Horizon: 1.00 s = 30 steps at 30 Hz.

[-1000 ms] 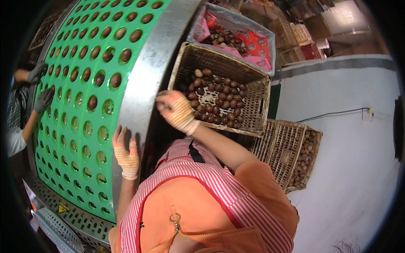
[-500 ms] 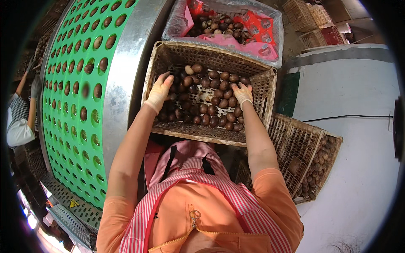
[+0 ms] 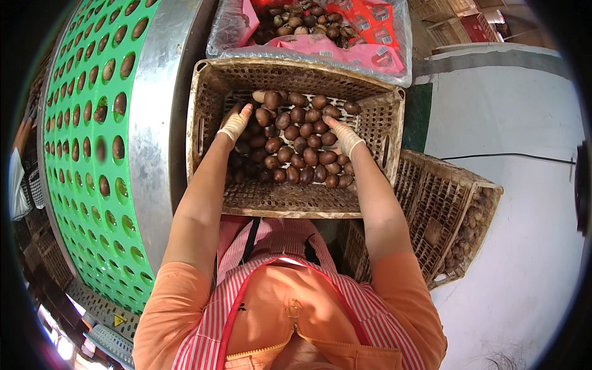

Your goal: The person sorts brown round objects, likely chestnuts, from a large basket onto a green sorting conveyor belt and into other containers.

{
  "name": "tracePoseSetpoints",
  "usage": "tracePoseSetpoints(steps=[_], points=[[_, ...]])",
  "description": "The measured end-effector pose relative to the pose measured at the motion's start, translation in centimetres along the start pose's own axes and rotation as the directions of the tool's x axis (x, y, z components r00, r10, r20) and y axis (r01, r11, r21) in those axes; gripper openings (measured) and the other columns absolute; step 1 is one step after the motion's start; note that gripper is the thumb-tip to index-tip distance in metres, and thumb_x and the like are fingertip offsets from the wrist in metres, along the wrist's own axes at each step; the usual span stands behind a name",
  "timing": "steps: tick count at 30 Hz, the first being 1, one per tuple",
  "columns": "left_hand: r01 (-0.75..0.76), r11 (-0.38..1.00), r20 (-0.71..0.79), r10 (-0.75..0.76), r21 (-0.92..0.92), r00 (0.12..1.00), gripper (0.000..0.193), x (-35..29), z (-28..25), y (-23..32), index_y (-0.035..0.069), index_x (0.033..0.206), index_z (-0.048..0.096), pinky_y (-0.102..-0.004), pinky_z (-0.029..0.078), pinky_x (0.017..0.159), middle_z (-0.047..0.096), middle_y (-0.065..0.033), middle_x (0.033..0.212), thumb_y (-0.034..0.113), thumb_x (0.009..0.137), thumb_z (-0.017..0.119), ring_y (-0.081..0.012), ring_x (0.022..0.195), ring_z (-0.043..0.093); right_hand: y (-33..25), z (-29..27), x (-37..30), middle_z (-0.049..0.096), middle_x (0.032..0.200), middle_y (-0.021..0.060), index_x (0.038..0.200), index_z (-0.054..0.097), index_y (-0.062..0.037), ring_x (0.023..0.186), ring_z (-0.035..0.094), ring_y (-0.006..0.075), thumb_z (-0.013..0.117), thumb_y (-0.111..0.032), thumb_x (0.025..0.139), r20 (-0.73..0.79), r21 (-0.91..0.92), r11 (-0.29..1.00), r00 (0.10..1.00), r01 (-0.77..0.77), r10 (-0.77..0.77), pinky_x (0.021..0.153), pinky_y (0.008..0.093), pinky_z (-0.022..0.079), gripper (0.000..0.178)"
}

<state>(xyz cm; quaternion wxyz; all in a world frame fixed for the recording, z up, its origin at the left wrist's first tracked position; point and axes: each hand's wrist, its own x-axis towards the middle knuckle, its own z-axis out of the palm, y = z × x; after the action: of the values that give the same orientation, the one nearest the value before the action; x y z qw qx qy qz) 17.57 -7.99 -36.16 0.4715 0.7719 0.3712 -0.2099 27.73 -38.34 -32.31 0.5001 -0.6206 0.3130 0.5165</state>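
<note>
A worn brown plastic crate [image 3: 296,206] with slotted walls stands before me. Many glossy, dark brown egg-shaped things [image 3: 306,130] lie loose on its bottom, with a paler one among them. My left hand [image 3: 236,122], in a pale wrap, reaches in at the left side of the pile with its thumb raised; its other fingers are partly in shadow. Opposite it, my right hand [image 3: 344,134], wrapped likewise, is spread against the pile's right edge. Both hands are open around the pile, touching its sides.
At left rises a green drum or belt [image 3: 92,132] with brown pieces in its holes, beside a metal guard [image 3: 151,117]. Behind stands a plastic-lined box [image 3: 308,49]. Another crate [image 3: 431,209] is at right. A co-worker's arm [image 3: 21,139] shows far left.
My hands have drawn the brown pieces closer together, baring more of the crate's near bottom. The right hand has shifted inward. The whole view has also moved slightly.
</note>
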Motion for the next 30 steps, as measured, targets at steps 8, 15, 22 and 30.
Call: tracePoseSetpoints(steps=[8, 15, 22, 30], points=[[0.362, 0.781, 0.446, -0.121, -0.508, 0.887, 0.069, -1.7, 0.1, 0.9, 0.019, 0.136, 0.052, -0.0455, 0.047, 0.096, 0.050, -0.0081, 0.136, 0.063, 0.084, 0.064, -0.0226, 0.121, 0.049, 2.3, 2.6, -0.5, 0.022, 0.157, 0.0150, 0.153, 0.022, -0.0170, 0.139, 0.034, 0.0376, 0.071, -0.055, 0.082, 0.320, 0.174, 0.985, 0.945, 0.007, -0.063, 0.102, 0.0623, 0.044, 0.094], [0.139, 0.957, 0.680, 0.075, -0.255, 0.729, 0.097, -3.9, -0.2, 4.5, 0.023, 0.151, 0.032, -0.0553, 0.048, 0.097, 0.042, -0.0114, 0.145, 0.062, 0.074, 0.076, -0.0312, 0.133, 0.042, 2.3, 5.2, -1.7, 0.024, 0.156, 0.0146, 0.152, 0.024, -0.0177, 0.135, 0.039, 0.0368, 0.073, -0.055, 0.080, 0.361, 0.274, 0.961, 0.931, -0.047, -0.058, 0.098, 0.0631, 0.047, 0.095], [-0.117, 0.992, 0.443, 0.129, -0.054, 0.887, 0.110, -4.6, 3.7, 4.1, 0.020, 0.149, 0.039, -0.0482, 0.034, 0.111, 0.021, -0.0232, 0.153, 0.060, 0.058, 0.086, -0.0420, 0.134, 0.034, 2.0, 7.7, -3.5, 0.030, 0.150, 0.0113, 0.148, 0.031, -0.0190, 0.129, 0.045, 0.0351, 0.076, -0.051, 0.078, 0.242, 0.404, 0.910, 0.970, -0.093, -0.008, 0.098, 0.0546, 0.051, 0.089], [-0.021, 0.994, 0.410, 0.064, -0.108, 0.910, 0.102, -5.1, 3.5, 4.7, 0.015, 0.147, 0.042, -0.0457, 0.042, 0.106, 0.024, -0.0230, 0.147, 0.053, 0.063, 0.087, -0.0378, 0.126, 0.043, 1.4, 7.7, -3.5, 0.037, 0.142, 0.0161, 0.143, 0.035, -0.0151, 0.118, 0.055, 0.0299, 0.075, -0.048, 0.081, 0.327, 0.369, 0.926, 0.944, -0.080, -0.048, 0.099, 0.0524, 0.052, 0.081]])
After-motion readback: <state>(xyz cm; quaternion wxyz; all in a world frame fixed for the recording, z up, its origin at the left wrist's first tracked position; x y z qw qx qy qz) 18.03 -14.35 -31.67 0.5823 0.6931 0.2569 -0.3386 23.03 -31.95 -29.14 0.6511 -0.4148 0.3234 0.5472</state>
